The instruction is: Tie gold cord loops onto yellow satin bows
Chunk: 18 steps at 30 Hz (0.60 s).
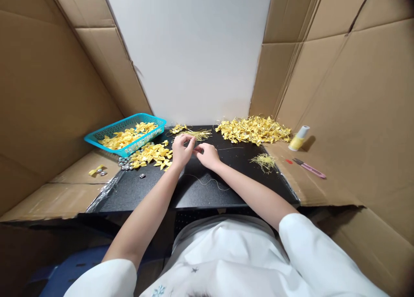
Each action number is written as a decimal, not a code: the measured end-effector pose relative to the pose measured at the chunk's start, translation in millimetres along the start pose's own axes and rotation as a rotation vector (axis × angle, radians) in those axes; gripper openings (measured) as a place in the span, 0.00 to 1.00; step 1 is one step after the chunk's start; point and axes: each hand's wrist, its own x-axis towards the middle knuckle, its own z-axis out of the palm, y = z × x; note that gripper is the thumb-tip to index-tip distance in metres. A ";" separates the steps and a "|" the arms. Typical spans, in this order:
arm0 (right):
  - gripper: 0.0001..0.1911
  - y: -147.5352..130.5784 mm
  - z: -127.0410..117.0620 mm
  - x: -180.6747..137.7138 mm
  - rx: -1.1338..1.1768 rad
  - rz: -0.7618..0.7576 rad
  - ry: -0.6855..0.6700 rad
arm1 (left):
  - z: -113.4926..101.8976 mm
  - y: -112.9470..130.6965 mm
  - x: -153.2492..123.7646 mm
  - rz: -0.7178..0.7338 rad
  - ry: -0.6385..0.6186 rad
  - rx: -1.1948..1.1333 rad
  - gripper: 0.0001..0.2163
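Observation:
My left hand (183,150) and my right hand (208,154) meet over the middle of the black table top (145,193). Both are closed, with fingertips pinched close together. A thin yellow thread (231,148) runs out to the right from my right hand. Whatever sits in my left fingertips is hidden by the fingers. Another fine thread (207,183) curls on the table below my wrists. Just left of my left hand lies a loose pile of yellow ribbon bows (152,155). Behind the hands is a bundle of yellow threads (197,135).
A blue basket (103,146) of yellow bows stands at left, near silvery beads (125,163). At back right is a heap of bows with threads (255,129). Thread scraps (264,162), a thread spool (299,138) and pink-handled snips (310,168) lie right. Cardboard walls (355,98) enclose both sides.

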 end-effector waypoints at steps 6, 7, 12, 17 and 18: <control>0.08 11.3 -28.2 -8.9 0.170 -0.096 -0.097 | 1.9 -8.3 2.2 -0.082 0.006 -0.069 0.09; 0.09 13.1 -32.8 -10.4 0.221 -0.102 -0.105 | 2.4 -9.6 2.1 -0.089 0.005 -0.075 0.10; 0.11 17.1 -28.2 -5.5 0.217 -0.062 -0.031 | 4.7 -10.5 -0.3 -0.097 -0.012 -0.103 0.11; 0.06 12.5 -4.8 6.6 0.206 0.001 -0.001 | 4.6 -7.8 -2.2 -0.084 -0.062 -0.112 0.11; 0.06 11.5 -4.4 7.0 0.227 -0.014 -0.017 | 4.5 -7.5 -2.3 -0.081 -0.072 -0.109 0.11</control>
